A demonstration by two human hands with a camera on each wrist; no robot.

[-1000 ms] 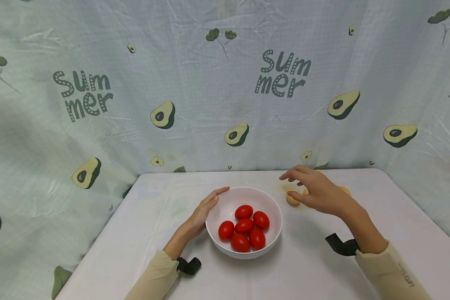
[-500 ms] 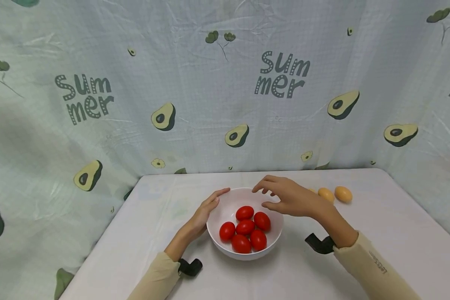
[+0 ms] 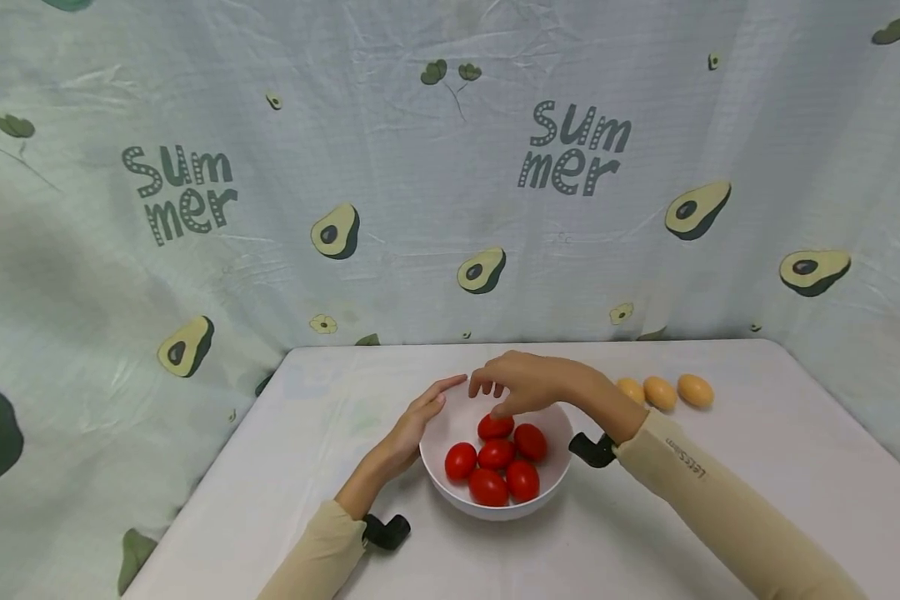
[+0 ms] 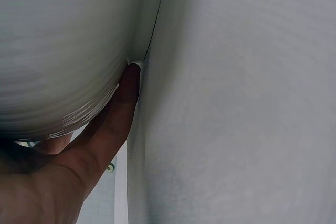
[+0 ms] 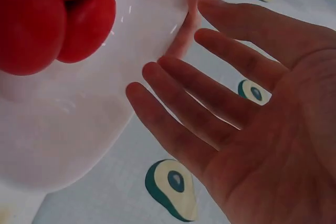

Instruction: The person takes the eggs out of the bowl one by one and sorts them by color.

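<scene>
A white bowl [image 3: 450, 496] holds several smooth, red, egg-shaped pieces [image 3: 497, 454]. My left hand [image 3: 412, 429] rests on the bowl's left side. In the left wrist view its fingers [image 4: 123, 100] lie extended along the outer wall of the bowl [image 4: 63, 51]. Over the far right part of the bowl hovers my right hand [image 3: 528, 379], thumb spread apart from the fingers. The right wrist view shows this hand [image 5: 247, 114] with its palm bare and nothing held, beside the red pieces [image 5: 31, 24].
Yellow-orange egg-shaped pieces [image 3: 660, 393] lie in a row at the back right of the white table [image 3: 330, 417], partly behind my right wrist. A printed cloth [image 3: 390, 167] with avocados hangs behind the table. Each wrist carries a black camera mount [image 3: 387, 531].
My right hand has moved left from above the yellow-orange pieces to over the bowl, uncovering some of them. The left hand stays against the bowl. The view has shifted slightly.
</scene>
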